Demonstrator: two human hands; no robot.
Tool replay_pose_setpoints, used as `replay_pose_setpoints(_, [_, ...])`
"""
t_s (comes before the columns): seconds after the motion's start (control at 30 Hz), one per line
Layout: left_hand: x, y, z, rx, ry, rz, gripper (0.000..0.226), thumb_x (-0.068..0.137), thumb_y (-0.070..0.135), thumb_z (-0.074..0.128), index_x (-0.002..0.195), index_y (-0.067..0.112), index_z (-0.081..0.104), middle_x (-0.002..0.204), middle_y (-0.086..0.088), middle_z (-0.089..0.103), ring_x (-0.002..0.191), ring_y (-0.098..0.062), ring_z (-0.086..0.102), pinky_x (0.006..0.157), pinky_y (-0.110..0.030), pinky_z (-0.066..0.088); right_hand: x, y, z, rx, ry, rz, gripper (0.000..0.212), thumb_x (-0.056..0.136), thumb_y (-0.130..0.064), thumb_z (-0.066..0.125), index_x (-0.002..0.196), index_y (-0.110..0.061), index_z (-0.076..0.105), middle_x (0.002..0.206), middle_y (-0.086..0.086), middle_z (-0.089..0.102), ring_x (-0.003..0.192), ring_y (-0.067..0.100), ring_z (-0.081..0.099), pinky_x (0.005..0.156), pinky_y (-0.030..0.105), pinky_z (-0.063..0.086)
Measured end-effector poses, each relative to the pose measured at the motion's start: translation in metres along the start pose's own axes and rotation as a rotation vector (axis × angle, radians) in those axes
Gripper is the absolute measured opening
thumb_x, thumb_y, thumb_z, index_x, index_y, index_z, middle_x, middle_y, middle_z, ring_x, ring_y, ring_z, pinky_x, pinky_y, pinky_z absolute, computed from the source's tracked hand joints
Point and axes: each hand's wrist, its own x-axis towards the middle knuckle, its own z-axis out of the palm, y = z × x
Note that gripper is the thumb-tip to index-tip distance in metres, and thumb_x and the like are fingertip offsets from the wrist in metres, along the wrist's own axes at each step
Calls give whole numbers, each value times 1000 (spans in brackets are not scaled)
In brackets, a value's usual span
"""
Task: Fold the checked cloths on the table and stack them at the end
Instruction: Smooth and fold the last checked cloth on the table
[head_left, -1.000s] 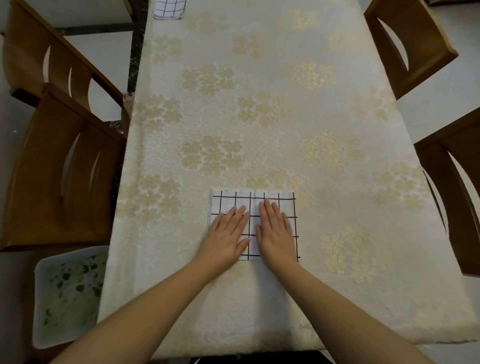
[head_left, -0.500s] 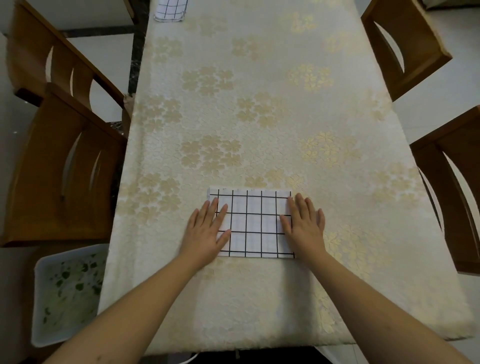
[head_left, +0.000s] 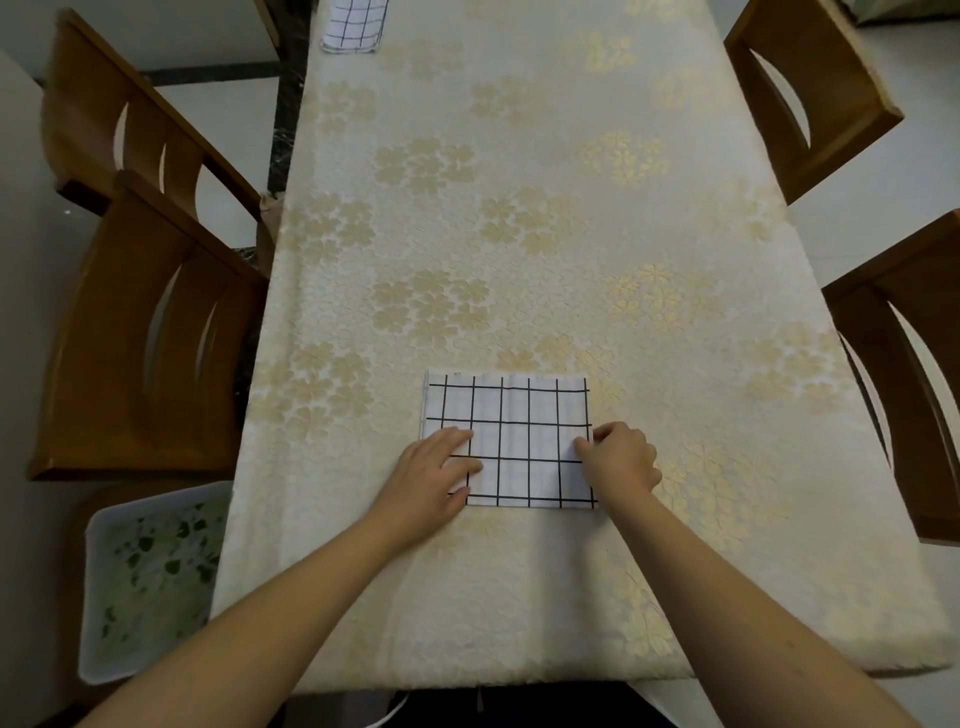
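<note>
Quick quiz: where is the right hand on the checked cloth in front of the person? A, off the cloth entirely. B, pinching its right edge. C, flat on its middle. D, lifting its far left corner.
B: the right hand curls its fingers over the right edge of the checked cloth, while the left hand rests on its left side.

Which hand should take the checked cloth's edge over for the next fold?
Probably the right hand: its fingers are curled at the right edge of the checked cloth, seemingly pinching it. The left hand lies flat on the left part, placed to hold it down.
</note>
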Motion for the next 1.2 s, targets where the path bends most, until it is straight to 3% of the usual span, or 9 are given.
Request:
replay_pose_setpoints(0.13, [-3,3,0,-19,7,-15,36,81,23,70,117,24,65,135,-2,55,127,-21,48,101,-41,43,0,-3,-2,43,-21,-8,20,88,-35,63,105,-24,65,110,3,64,105,26,56,91,41,45])
replay_pose_setpoints(0.23, [-3,6,-2,-19,11,-21,35,84,24,67,119,24,65,135,-1,54,127,-19,48,101,-38,40,-7,-2,-5,181,-40,-51,9,90,-26,62,96,-21,58,99,2,65,85,21,60,77,37,51])
replay_pose_setpoints(0.4, [-3,6,-5,-40,-10,-36,34,87,26,63,121,24,63,139,0,50,131,-18,44,105,-35,34,-17,-4,-13,446,-85,-2,24,89,-18,65,110,-13,54,103,5,62,73,15,55,62,30,45])
replay_pose_setpoints(0.53, [-2,7,-9,-94,-50,-66,34,90,29,60,123,25,62,143,1,46,135,-18,39,109,-36,31,-24,-6,-19,609,-107,-5,41,88,-16,68,125,-15,52,107,2,61,90,19,60,77,35,49])
replay_pose_setpoints(0.63, [0,4,-14,-216,-79,-101,32,91,28,59,123,25,62,145,0,45,136,-17,39,110,-37,33,-29,-10,-18,675,-129,-25,33,87,-20,69,118,-10,64,107,5,69,93,21,66,86,43,57])
replay_pose_setpoints(0.8, [6,2,-35,-513,-35,-285,26,97,20,54,122,23,61,135,4,50,124,-9,47,105,-27,38,-47,-33,-10,732,-177,-103,23,89,-24,68,107,-11,70,97,3,72,88,22,69,81,45,59])
replay_pose_setpoints(0.97, [6,-8,-52,-663,34,-463,26,100,19,47,122,23,61,124,3,56,108,-7,54,85,-16,40,-69,-62,2,759,-218,-190,20,91,-24,67,106,-10,68,86,4,68,75,16,65,67,30,59])
replay_pose_setpoints(1.03, [4,-14,-56,-661,66,-507,26,101,20,46,122,24,61,123,3,58,106,-7,54,81,-13,40,-76,-72,10,763,-256,-224,13,91,-22,67,100,-13,69,80,2,67,67,13,64,67,31,60])
replay_pose_setpoints(1.2, [-3,-26,-61,-654,101,-587,29,103,22,42,128,20,58,127,3,59,108,-7,53,79,-15,40,-79,-79,30,659,-299,-289,17,92,-25,65,107,-18,69,98,1,72,87,17,69,80,35,59])
